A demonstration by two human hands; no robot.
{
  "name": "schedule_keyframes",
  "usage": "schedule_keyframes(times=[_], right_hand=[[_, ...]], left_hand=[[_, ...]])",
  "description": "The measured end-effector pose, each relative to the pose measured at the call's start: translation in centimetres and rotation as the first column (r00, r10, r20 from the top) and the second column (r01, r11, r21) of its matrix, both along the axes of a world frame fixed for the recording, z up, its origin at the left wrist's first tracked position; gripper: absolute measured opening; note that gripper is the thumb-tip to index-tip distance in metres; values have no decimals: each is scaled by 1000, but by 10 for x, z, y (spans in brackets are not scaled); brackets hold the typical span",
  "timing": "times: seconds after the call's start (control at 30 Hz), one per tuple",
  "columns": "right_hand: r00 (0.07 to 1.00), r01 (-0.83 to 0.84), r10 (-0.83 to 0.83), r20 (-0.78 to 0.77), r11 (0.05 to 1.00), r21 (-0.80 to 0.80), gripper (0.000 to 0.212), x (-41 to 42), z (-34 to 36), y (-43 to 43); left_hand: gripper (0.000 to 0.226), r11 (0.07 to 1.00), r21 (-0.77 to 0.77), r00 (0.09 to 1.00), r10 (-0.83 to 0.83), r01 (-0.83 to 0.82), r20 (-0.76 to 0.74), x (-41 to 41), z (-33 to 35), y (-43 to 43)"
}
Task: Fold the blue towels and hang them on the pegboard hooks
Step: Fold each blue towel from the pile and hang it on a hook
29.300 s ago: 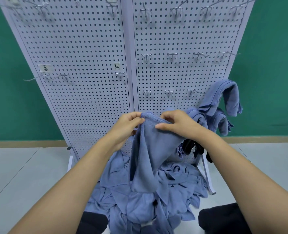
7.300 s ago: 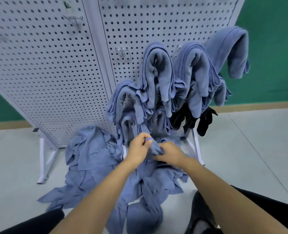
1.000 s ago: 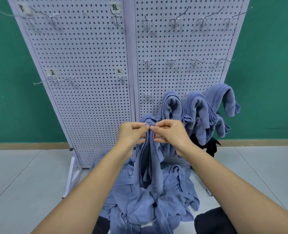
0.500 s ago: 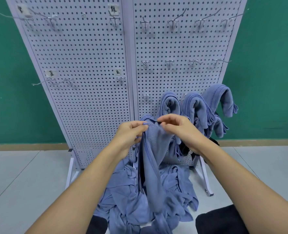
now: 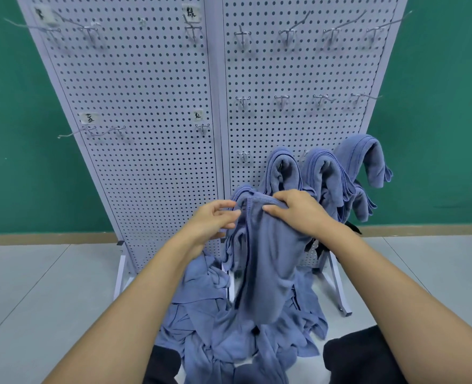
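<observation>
- Down at the bottom edge, my knees in dark trousers (image 5: 365,356) sit either side of the heap, on a pale grey floor (image 5: 35,286).
- Between them, a loose pile of blue towels (image 5: 201,322) sprawls on the floor, crumpled, running back to the foot of the board.
- Up out of that pile I'm holding one towel (image 5: 268,259) in the air. It hangs in a long fold, and its lower end reaches down to the heap.
- My right hand (image 5: 301,213) grips the top of it, thumb in front, fingers curled over the fold.
- My left hand (image 5: 212,223) is at the towel's left edge, fingers lightly bent, tips touching the hem. I cannot tell whether they actually pinch it.
- Just behind stands the white pegboard (image 5: 151,167), two panels side by side on white feet (image 5: 119,275).
- Low on the right panel, the hung towels (image 5: 326,173) are draped over pegs in a row, with some black cloth (image 5: 313,245) below them.
- Higher up, rows of bare metal hooks (image 5: 281,99), plus small paper labels (image 5: 89,117) on the left panel.
- Behind it all, a green wall (image 5: 21,134).
</observation>
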State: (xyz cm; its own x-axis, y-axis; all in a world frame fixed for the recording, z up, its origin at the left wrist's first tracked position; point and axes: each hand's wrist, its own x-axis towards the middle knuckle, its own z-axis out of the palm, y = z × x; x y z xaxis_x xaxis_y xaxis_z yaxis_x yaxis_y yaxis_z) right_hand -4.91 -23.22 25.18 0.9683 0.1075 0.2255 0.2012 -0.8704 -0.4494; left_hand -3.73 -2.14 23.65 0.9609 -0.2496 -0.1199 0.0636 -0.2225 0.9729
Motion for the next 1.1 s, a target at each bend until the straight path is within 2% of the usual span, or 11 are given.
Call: schedule_keyframes(times=[0.27, 0.43, 0.53, 0.63, 0.7, 0.8, 0.87, 0.93, 1.0, 1.03, 1.1], right_hand=[[997, 53, -45, -67, 990, 131, 50, 2, 41, 18], [999, 40, -32, -28, 924, 380, 38, -8, 89, 19], [999, 22, -2, -35, 796, 605, 21, -19, 120, 8], [1000, 30, -14, -27, 629, 777, 19, -31, 141, -11], [997, 75, -49, -58, 541, 838, 23, -37, 142, -28], [980, 194, -128, -151, 464, 864, 22, -41, 123, -56], [962, 254, -219, -160, 517, 817, 24, -37, 99, -77], [954, 291, -264, -140, 713, 638, 32, -37, 72, -93], [941, 336, -276, -196, 831, 443, 44, -37, 47, -104], [932, 347, -260, -251, 839, 420, 48, -38, 38, -108], [918, 337, -146, -370, 780, 527, 46, -40, 27, -112]], left_hand=[[22, 995, 97, 975, 31, -10, -218, -12, -35, 12], [26, 994, 24, 911, 109, -109, -397, -32, -69, 0], [50, 961, -181, 790, 56, -209, -611, -47, -80, -1], [71, 761, -550, 650, -230, -344, -725, -55, -86, 1], [65, 613, -698, 675, -340, -369, -655, -55, -80, 2], [32, 606, -705, 778, -213, -369, -590, -41, -60, 6], [22, 675, -639, 817, -92, -369, -569, -27, -46, 15], [18, 741, -579, 866, 8, -340, -499, -16, -31, 27], [18, 832, -464, 905, 100, -304, -414, -7, -20, 40], [20, 869, -404, 920, 131, -286, -369, -4, -14, 46], [26, 916, -299, 941, 182, -268, -285, 1, -5, 56]])
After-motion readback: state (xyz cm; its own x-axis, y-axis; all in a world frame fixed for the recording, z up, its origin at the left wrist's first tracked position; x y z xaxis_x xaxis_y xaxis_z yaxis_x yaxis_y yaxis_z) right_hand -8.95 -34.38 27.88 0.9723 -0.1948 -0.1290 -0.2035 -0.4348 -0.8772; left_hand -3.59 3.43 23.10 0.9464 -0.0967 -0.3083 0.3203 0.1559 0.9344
